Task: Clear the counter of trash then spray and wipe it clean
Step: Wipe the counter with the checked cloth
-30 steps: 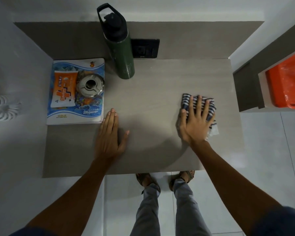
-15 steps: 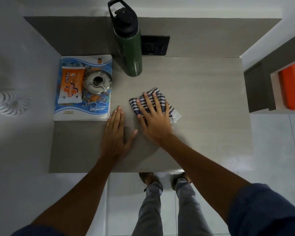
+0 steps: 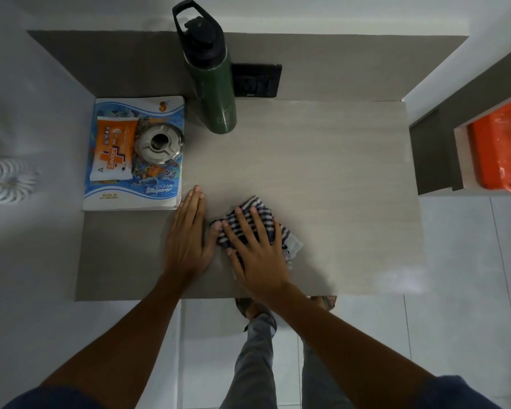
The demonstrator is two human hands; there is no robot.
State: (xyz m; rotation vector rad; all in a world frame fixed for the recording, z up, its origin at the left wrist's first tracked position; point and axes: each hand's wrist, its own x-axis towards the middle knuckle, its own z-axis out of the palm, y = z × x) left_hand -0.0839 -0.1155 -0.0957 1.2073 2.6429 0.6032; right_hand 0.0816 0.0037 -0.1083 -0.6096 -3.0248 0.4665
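R hand spread flat pressing cloth on counter, L hand flat w/ fingers together just beside it, book beyond L fingertips

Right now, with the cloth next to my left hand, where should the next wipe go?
Probably sweep the cloth back toward the right side of the counter. The right hand presses it flat beside the left hand, which blocks further travel that way, and the broad bare stretch lies to the right.

Matt counter, striped cloth rag, shiny metal ashtray.
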